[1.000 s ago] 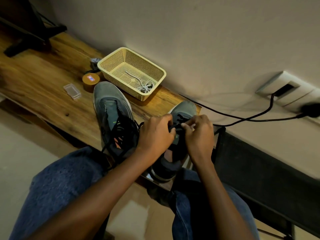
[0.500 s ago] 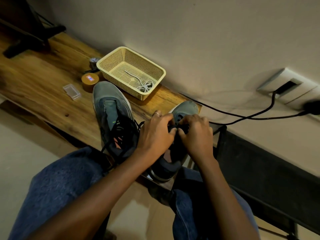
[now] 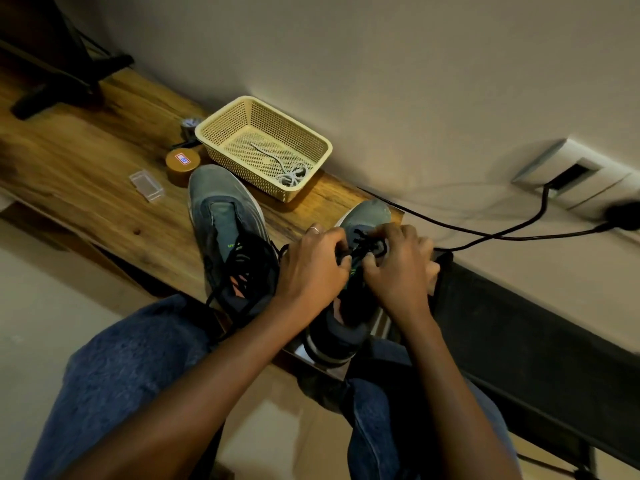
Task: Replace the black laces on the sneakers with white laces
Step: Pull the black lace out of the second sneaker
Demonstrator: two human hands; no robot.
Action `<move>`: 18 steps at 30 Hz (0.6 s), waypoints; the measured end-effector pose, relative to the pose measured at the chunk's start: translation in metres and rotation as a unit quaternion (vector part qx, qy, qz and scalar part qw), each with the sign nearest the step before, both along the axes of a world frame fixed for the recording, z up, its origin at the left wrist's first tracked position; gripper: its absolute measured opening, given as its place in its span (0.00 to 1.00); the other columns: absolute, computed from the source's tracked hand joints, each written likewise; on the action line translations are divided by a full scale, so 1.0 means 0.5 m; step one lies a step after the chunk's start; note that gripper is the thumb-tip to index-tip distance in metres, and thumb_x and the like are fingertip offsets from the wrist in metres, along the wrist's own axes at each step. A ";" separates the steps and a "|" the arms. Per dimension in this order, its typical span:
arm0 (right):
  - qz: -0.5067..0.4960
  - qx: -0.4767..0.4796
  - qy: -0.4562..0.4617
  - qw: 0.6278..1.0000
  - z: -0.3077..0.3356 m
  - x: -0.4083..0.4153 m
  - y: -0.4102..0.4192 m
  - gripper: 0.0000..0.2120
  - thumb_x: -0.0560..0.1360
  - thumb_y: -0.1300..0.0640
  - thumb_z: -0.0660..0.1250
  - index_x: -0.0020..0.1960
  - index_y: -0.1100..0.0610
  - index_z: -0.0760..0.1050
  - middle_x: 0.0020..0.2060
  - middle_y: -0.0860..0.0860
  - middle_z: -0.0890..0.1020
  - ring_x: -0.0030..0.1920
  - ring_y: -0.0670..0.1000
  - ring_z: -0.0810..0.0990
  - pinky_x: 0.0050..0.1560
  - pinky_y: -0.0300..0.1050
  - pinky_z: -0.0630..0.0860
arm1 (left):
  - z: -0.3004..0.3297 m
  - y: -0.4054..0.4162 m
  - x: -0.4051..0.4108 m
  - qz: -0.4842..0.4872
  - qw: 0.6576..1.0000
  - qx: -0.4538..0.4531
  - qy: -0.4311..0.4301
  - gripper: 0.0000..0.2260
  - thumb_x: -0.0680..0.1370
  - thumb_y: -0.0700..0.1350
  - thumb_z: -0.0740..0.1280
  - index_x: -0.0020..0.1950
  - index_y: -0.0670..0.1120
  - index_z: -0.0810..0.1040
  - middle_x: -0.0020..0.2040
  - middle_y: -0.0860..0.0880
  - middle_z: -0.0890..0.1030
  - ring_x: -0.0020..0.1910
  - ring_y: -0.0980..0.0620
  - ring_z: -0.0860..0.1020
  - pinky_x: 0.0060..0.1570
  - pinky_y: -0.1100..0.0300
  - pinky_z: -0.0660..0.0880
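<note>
I had both hands over the right-hand sneaker point(image 3: 349, 306), which sat at the near edge of the desk point(image 3: 86, 188) by its right end, heel hanging past the edge toward my knees. My left hand point(image 3: 311, 268) had its fingers curled in, pinching the black lace point(image 3: 363, 244) at the upper eyelets, and my right hand point(image 3: 398, 268) had its fingers bent down on the same lace from the other side; exactly which strand each finger held I could not tell. The other sneaker point(image 3: 225, 230) lay just beside it to the left, black lace loosened and trailing over the near edge. The white laces point(image 3: 291, 173) waited in a bundle inside the cream basket point(image 3: 214, 133) toward the desk's far edge, by the wall. My worry was the overhang: I judged that a hard tug on a snagged lace could tip the shoe off the near edge into my lap, or drag it against its neighbour. A black cable point(image 3: 485, 233) ran along the wall just past the shoe's toe, near enough to catch a lace end pulled that way. A brown round tin point(image 3: 183, 164) and a small clear box point(image 3: 147, 181) sat left of the basket, well apart from my hands and out of the way.
</note>
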State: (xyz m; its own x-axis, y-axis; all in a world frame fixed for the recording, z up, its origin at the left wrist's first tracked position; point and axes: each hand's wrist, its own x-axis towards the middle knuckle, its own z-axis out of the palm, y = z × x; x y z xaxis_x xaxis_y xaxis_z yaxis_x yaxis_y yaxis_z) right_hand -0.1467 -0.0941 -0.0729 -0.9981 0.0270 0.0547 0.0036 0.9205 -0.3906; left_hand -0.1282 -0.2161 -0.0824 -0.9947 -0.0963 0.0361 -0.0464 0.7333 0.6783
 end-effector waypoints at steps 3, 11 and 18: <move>0.026 0.050 -0.002 0.998 -0.003 0.005 -0.008 0.11 0.73 0.52 0.64 0.55 0.49 0.77 0.59 0.48 0.74 0.61 0.54 0.62 0.53 0.51 0.58 | -0.001 0.001 -0.002 0.000 1.000 -0.003 -0.008 0.06 0.76 0.50 0.68 0.48 0.50 0.76 0.52 0.49 0.75 0.49 0.46 0.77 0.40 0.56 0.70; 0.013 0.103 0.062 0.993 -0.005 0.004 0.000 0.05 0.74 0.54 0.69 0.49 0.53 0.79 0.56 0.49 0.77 0.59 0.55 0.63 0.49 0.50 0.52 | 0.003 0.002 -0.003 0.002 1.000 0.007 -0.013 0.05 0.75 0.49 0.69 0.48 0.51 0.76 0.51 0.49 0.76 0.50 0.47 0.77 0.44 0.54 0.75; -0.032 0.030 0.040 0.998 0.006 -0.003 0.018 0.09 0.74 0.52 0.69 0.53 0.51 0.78 0.60 0.50 0.73 0.63 0.57 0.61 0.57 0.56 0.59 | -0.003 -0.004 -0.004 0.002 1.000 0.010 0.002 0.04 0.75 0.49 0.69 0.47 0.51 0.77 0.50 0.50 0.78 0.48 0.48 0.78 0.44 0.55 0.75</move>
State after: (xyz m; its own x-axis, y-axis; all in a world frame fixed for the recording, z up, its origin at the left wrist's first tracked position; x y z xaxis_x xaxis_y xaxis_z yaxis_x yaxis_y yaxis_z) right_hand -0.1484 -0.0852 -0.0699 -0.9869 0.0854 0.1370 0.0348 0.9414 -0.3356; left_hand -0.1301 -0.2182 -0.0839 -0.9941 -0.1014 0.0388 -0.0464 0.7196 0.6928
